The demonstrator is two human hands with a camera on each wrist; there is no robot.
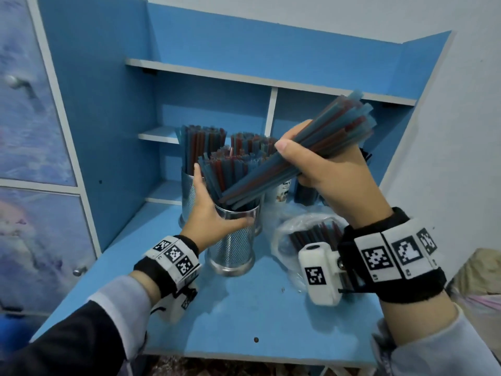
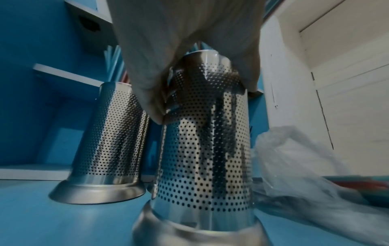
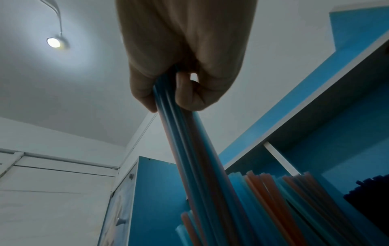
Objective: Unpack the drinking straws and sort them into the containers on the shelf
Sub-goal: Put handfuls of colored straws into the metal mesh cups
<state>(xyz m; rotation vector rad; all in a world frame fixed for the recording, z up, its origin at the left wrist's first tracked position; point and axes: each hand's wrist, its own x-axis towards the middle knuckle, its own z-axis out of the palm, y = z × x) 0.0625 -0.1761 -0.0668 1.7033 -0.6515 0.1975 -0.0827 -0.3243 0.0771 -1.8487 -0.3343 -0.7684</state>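
Blue shelving backs the worktop. Curled tight, the right hand has its grip round a slanted straw bundle, lower ends in the front steel container, which the left hand clasps at the rim. Crowded straws inside could block the bundle; pushing might tip the container.

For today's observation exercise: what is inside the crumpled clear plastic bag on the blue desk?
Inside the crumpled clear plastic bag lie red and blue drinking straws. The right wrist camera covers their near ends, so their number stays hidden.
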